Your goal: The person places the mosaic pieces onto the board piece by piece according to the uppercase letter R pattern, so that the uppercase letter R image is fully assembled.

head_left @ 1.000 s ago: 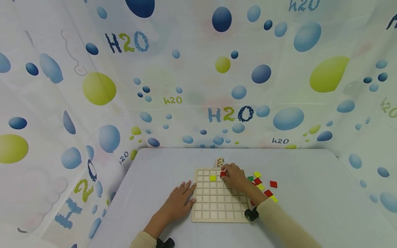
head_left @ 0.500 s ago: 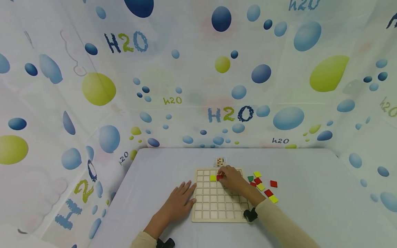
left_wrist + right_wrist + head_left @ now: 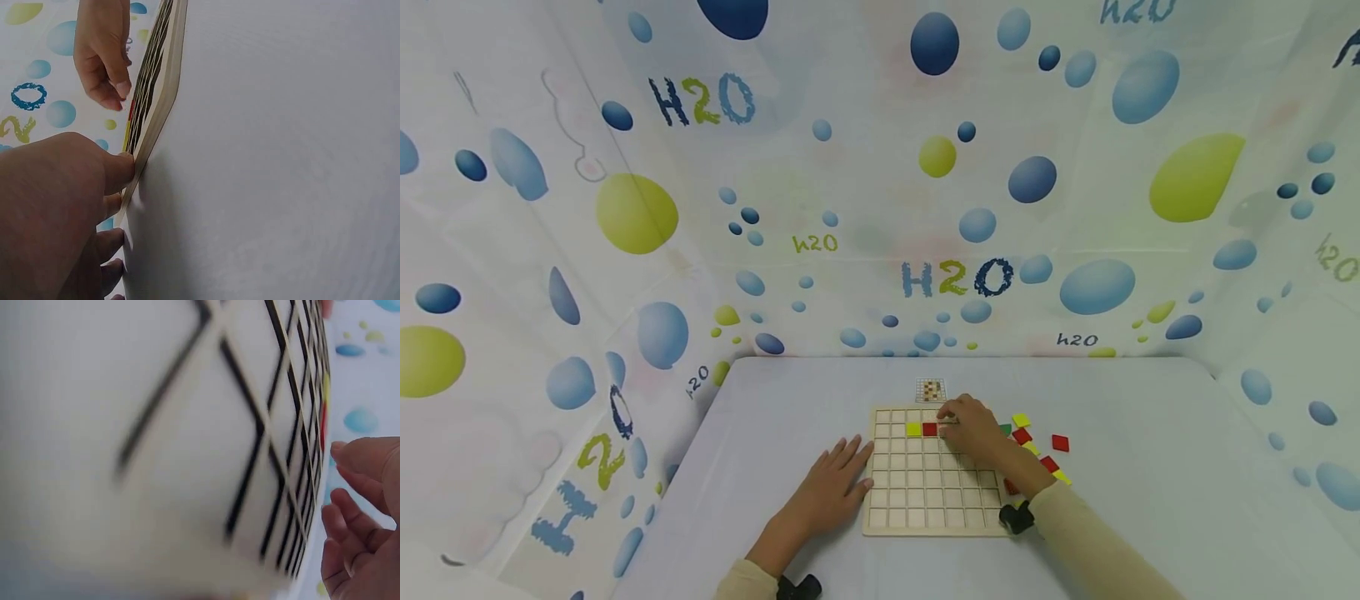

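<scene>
A light wooden grid board [image 3: 934,496] lies on the white table. In its second row from the far edge sit a yellow tile [image 3: 913,429] and, directly to its right, a red tile [image 3: 929,429]. My right hand [image 3: 976,432] hovers just right of the red tile, over the far part of the board. Its fingers are loosely bent with nothing between them in the right wrist view. With fingers spread, my left hand [image 3: 831,487] rests flat at the board's left edge, and its thumb touches the rim in the left wrist view.
Right of the board lie loose red, yellow and green tiles, partly hidden by my right forearm; one red tile [image 3: 1060,443] lies farthest right. A small printed pattern card [image 3: 930,390] lies beyond the board's far edge. A patterned cloth [image 3: 850,167] hangs behind the table.
The red tile went from my right hand into the cell beside the yellow tile. My right hand let go and drew back slightly right. The left hand stayed in place.
</scene>
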Tool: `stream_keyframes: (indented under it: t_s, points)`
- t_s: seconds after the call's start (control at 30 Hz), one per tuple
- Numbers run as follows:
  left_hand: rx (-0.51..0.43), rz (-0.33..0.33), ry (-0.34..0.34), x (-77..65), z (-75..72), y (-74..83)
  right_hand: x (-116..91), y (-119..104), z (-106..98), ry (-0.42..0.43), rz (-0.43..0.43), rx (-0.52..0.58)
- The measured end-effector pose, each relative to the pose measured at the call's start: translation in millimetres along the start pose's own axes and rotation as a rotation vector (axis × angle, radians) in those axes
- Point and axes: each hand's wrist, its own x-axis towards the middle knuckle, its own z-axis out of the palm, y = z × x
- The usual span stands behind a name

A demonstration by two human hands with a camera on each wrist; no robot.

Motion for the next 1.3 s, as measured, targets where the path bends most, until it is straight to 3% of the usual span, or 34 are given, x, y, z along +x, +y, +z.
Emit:
stream_keyframes:
  t_s: [0.27,0.4,0.5,0.57,0.7,0.83,0.97,1.3]
  points:
    - [0.005,-0.012,-0.013,2.9,0.7,2.7,-13.5,40.9,-47.6,0.099,0.248,-0.043]
    - [-0.01,-0.016,-0.022,2.7,1.1,2.8,-21.9,52.2,-66.5,0.05,0.419,-0.125]
    - [-0.014,-0.016,-0.031,2.4,1.9,2.3,-26.4,57.5,-72.5,-0.009,0.502,-0.175]
    - [-0.007,-0.016,-0.032,2.4,2.3,2.0,-27.8,60.5,-73.6,-0.022,0.507,-0.186]
    - [-0.003,-0.021,-0.023,2.7,1.5,2.3,-27.3,66.2,-72.0,-0.009,0.438,-0.179]
    - [-0.004,-0.022,-0.026,2.7,1.1,2.7,-26.2,73.1,-69.5,-0.016,0.376,-0.09]
    - [-0.011,-0.019,-0.029,2.4,1.5,2.9,-27.0,80.7,-67.0,-0.027,0.369,-0.011]
    - [0.0,-0.012,-0.024,2.6,-0.3,1.5,-24.2,84.9,-64.4,0.007,0.352,0.026]
